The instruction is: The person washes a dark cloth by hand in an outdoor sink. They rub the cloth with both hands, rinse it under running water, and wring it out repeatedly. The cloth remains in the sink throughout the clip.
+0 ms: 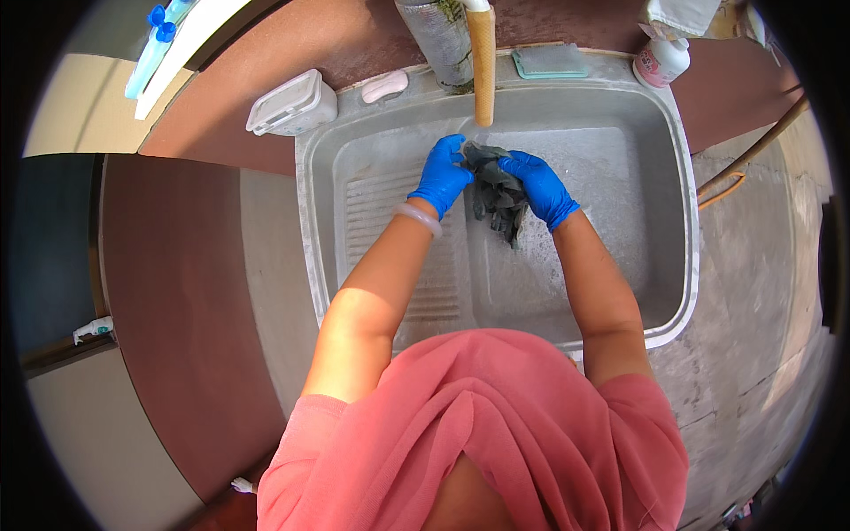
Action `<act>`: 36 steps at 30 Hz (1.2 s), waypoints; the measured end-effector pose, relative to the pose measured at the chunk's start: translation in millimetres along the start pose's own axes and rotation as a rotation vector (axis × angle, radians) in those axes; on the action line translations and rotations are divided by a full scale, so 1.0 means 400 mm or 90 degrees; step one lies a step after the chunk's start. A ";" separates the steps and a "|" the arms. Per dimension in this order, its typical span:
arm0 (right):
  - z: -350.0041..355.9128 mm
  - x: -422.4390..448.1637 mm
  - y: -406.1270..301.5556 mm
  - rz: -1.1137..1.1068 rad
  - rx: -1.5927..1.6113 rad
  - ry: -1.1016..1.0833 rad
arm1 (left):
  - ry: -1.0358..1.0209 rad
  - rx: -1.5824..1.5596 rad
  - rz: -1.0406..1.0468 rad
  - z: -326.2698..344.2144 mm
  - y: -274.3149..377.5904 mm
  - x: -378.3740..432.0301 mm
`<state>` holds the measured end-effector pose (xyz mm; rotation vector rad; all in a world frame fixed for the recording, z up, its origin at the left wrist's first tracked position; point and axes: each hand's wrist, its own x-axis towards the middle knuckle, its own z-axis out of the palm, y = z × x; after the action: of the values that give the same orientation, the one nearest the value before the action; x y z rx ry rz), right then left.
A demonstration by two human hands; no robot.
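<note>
A wet, dark grey cloth [495,182] hangs crumpled over the sink [564,292], just below the mouth of a yellowish hose [483,79]. My right hand [539,186], in a blue glove, pinches the cloth's upper right side. At its left edge is my left hand [443,174], gloved likewise, with the fingers spread and curved. The fingertips meet the cloth there, but whether they grip it is hidden. A pale translucent bangle [418,219] circles my left wrist. Below the cloth, suds [541,249] lie on the wet basin floor.
A ribbed washboard slope [398,265] fills the sink's left part. Along the back rim are a white lidded tub [295,103], a pink soap bar [385,86], a scrubbing pad [550,61] and a white bottle [661,63]. A wrapped pipe [441,43] stands behind the rim.
</note>
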<state>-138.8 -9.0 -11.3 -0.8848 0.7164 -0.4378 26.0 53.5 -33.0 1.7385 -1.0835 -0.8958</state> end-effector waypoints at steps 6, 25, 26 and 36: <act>-0.046 0.003 -0.082 -0.065 0.045 -0.026 | -0.245 0.017 -0.046 0.030 0.037 -0.012; -0.032 0.126 0.267 -0.228 -0.435 0.044 | -0.162 -0.844 -0.258 -0.093 0.154 -0.058; -0.031 0.118 0.256 -0.149 -0.337 0.058 | -0.193 -0.823 -0.236 -0.106 0.154 -0.072; 0.194 0.039 0.095 -0.176 -0.142 -0.188 | 0.187 -0.322 -0.361 -0.343 -0.059 -0.151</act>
<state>-69.7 45.1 -15.2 -1.2374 0.3750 -0.4642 132.8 155.7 1.6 1.6802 -0.1340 -1.0920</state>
